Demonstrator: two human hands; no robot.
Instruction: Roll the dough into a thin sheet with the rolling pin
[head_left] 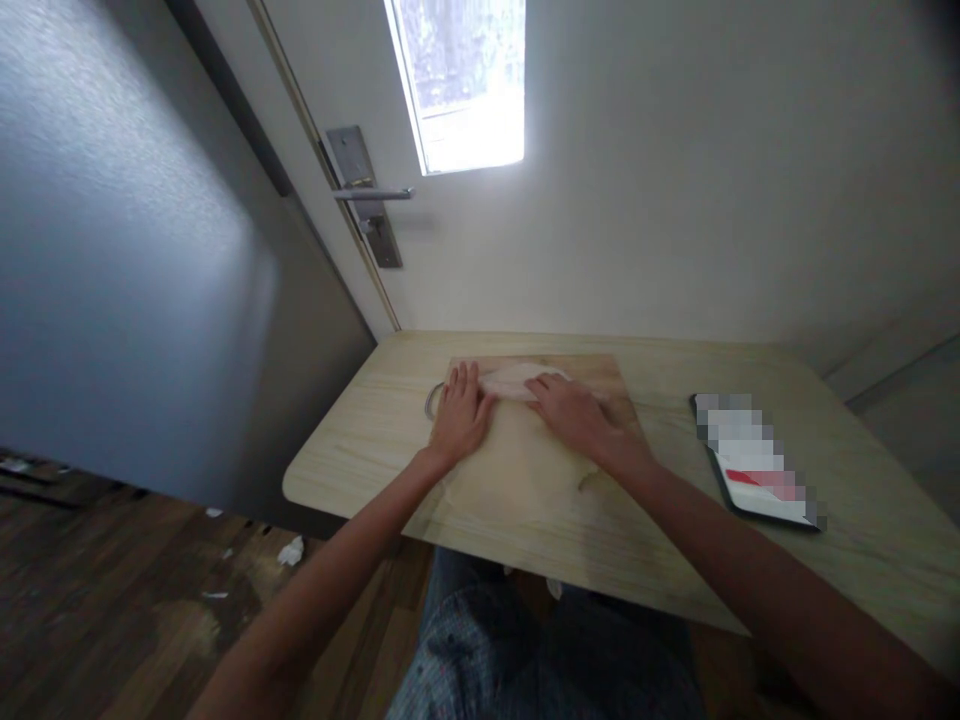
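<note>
A wooden board (625, 388) lies on the table, with a metal ring handle (429, 402) at its left edge. Over it spreads a pale, thin sheet (517, 470), which reaches toward the table's front; paper or dough, I cannot tell. Its far part is folded into a whitish strip (510, 380). My left hand (461, 418) rests flat at the strip's left end, fingers stretched forward and thumb toward the middle. On the right end, my right hand (571, 408) has its fingers bent over the folded sheet, the thumb close below them.
A phone (757, 465) with a pixelated screen lies on the table (337, 440) to the right. Behind the table stands a white door with a lever handle (375, 194) and a bright window (472, 90). A grey panel (135, 280) rises at left. White scraps (291, 550) litter the floor.
</note>
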